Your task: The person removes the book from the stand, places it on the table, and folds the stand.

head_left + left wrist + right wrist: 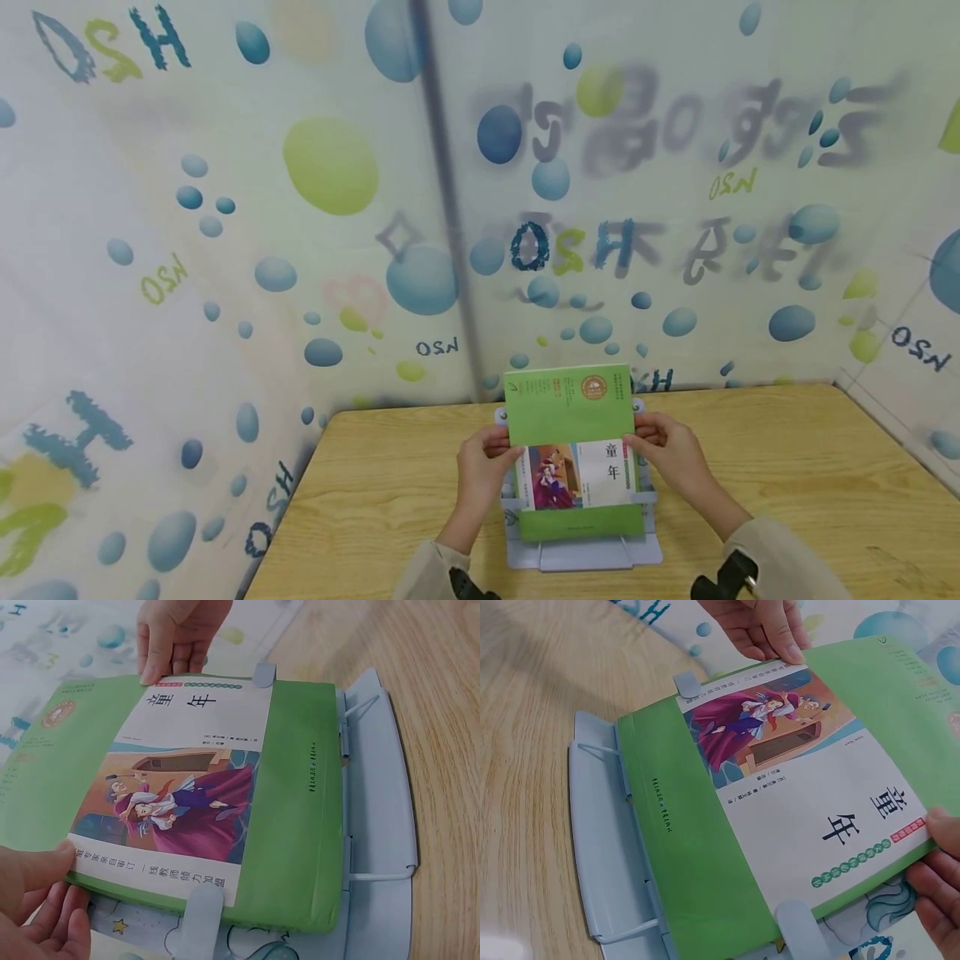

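Book (pixel 573 454) is sitting around 5 o'clock of the head view's centre, leaning face-out on the stand (pixel 585 557), which is standing on the bench (pixel 795 450). Taking the book as the dial, 12 pointing away from the person: left hand (pixel 483 467) is pinching the edge at 9, right hand (pixel 675 454) at 3. Thumbs are lying on the cover, other fingers are going behind, so both sets are closing narrowly on the book. Left clip (pixel 513 503) is overlapping the cover at 8, right clip (pixel 645 497) at 4. Can't tell if a ledge is supporting the bottom edge.

Doing it well, my read: both hands should be moving together, keeping the book square between the clips. Uneven lifting would be risking a snag; squeezing hard, a creased cover; shoving, a sliding stand.
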`<state>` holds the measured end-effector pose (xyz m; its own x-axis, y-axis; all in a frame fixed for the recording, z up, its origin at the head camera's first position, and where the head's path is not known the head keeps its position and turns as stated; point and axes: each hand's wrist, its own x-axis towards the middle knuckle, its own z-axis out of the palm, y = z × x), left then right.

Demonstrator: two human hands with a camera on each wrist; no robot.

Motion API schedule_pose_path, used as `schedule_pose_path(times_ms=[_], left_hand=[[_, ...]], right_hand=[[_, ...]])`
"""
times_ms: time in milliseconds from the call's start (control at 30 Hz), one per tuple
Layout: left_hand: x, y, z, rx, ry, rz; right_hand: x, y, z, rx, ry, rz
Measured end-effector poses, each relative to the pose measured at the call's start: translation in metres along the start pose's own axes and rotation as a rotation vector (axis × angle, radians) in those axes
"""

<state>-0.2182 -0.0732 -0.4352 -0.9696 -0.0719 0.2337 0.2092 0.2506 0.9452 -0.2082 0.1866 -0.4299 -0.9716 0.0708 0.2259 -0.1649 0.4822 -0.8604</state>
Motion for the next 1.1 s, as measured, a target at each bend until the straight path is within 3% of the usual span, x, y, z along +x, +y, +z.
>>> schedule_pose_path(times_ms=[1100], left_hand=[[0.007,0.019,-0.001,-0.003,0.039,-0.011]], right_hand=[[0.005,-0.012,-0.006,0.034,0.037,-0.027]])
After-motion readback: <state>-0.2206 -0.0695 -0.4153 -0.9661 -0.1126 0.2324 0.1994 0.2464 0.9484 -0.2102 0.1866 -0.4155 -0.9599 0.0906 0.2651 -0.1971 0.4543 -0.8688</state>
